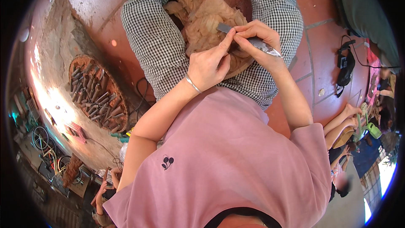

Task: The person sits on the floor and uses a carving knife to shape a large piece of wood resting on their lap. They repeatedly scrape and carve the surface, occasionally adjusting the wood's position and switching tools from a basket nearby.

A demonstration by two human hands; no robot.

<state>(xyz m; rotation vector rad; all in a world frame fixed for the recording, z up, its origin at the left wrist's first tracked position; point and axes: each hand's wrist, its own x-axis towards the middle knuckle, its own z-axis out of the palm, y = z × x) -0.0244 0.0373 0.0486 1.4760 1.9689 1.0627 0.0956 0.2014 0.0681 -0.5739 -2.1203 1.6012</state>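
Between my thighs rests a pale brown wood carving (198, 6) with a rounded, folded surface. A chisel (224, 28) lies across its near right part, the flat grey blade pointing left and touching or just above the wood. My right hand (265, 44) is closed around the chisel's shank, and the shiny rear end sticks out beside the wrist. My left hand (209, 65), with a silver bangle on its wrist, leans over the carving. Its stretched index finger presses on the chisel near the blade, next to the right fingertips; the other fingers are curled.
On a big wooden slab (55, 55) to the left, a round basket (123, 118) holds many carving tools in reddish shavings. A black cable (145, 88) runs by my left leg. A black pouch (346, 67) lies on red floor tiles (312, 55) to the right. Other people sit nearby.
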